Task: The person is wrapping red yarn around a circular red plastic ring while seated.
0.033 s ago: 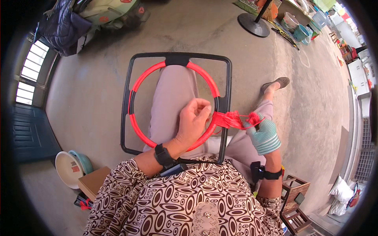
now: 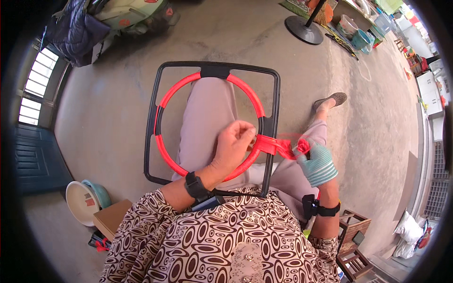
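Note:
A square black frame [image 2: 277, 101] with a round ring inside it [image 2: 245, 93] rests across my lap. The ring is wound with red strip, leaving several black parts bare. My left hand [image 2: 234, 144], bare, is inside the ring at its right side with thumb and forefinger pinched together; what they pinch, if anything, is hidden. From the frame's right bar a red ribbon [image 2: 284, 148] runs, partly twisted, to my right hand [image 2: 317, 162]. That hand wears a teal-and-white striped glove, and its fingers are closed on the bunched end of the ribbon.
A cardboard box [image 2: 112, 219] and a cream basin [image 2: 81, 203] stand on the floor to my left. At lower right is a wooden stool [image 2: 351, 231]. Farther off are a round black stand base [image 2: 304, 30], a teal bucket [image 2: 361, 40] and a parked scooter [image 2: 137, 16].
My right hand has shifted slightly down and right, and the ribbon between it and the frame looks more twisted. The frame has moved slightly right. My left hand stays pinched.

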Demonstrator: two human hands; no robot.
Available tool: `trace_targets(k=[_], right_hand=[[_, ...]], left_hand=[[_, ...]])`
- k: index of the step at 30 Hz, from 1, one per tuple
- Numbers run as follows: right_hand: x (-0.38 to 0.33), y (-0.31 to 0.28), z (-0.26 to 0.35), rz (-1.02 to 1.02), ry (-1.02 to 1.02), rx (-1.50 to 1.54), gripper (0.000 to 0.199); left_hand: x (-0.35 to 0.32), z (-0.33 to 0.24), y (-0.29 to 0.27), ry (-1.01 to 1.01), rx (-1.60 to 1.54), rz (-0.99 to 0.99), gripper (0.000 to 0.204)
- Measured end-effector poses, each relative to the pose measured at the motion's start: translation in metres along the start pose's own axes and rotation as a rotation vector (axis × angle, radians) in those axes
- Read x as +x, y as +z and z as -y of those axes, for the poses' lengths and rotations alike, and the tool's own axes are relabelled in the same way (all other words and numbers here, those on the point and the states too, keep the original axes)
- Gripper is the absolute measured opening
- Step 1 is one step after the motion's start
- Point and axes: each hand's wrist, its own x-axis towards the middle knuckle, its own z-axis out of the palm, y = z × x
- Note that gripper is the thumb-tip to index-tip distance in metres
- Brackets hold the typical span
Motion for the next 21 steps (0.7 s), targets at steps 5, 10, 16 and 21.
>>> trace_targets(k=[5, 10, 16, 21], right_hand=[[0.011, -0.031, -0.099, -0.375, 0.509, 0.749, 0.021], [0.002, -0.053, -0.13, -0.701, 0.419, 1.502, 0.015], [0.004, 0.019, -0.043, 0.124, 0.387, 1.083, 0.029], [0.01, 0.056, -0.006, 0.46, 0.547, 1.056, 0.036]], left_hand=[[0.004, 0.012, -0.002, -0.247, 0.013, 0.101, 0.018], [0.004, 0.01, -0.001, -0.291, -0.068, 0.14, 0.016], [0.003, 0.007, 0.0, -0.276, -0.212, 0.123, 0.013], [0.003, 0.004, -0.001, -0.277, -0.354, 0.116, 0.014]])
